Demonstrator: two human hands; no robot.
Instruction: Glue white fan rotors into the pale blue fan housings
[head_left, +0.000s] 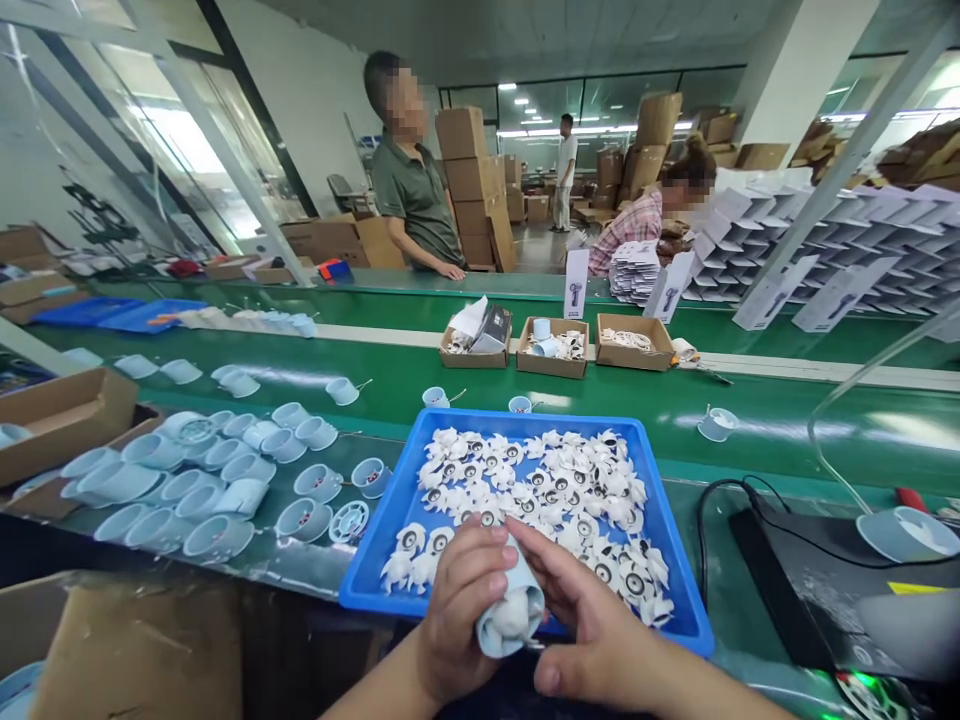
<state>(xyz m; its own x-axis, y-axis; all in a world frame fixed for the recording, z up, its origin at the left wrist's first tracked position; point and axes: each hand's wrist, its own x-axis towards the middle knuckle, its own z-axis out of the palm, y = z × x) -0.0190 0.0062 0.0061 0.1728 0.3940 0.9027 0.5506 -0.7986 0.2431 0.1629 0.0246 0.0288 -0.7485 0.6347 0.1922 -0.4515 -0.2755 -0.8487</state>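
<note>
On the far left we saw a brown box (67, 410). Next to it was a heap of pale blue cups (187, 480) lying on their sides. Our left hand (461, 600) curled its fingers round one small blue cup (514, 612), low in the middle, just over the near edge of the blue tray (375, 570). The cup was pale blue and round, with a white fan piece (512, 622) tucked inside. Its long way ran from the tray toward us, and its open mouth pointed down at us. Our right hand (592, 630) pressed its fingers on the cup's other side, so both hands pinched it. The tray was full of white fans (555, 490). Far right lay a black mat (825, 590).
</note>
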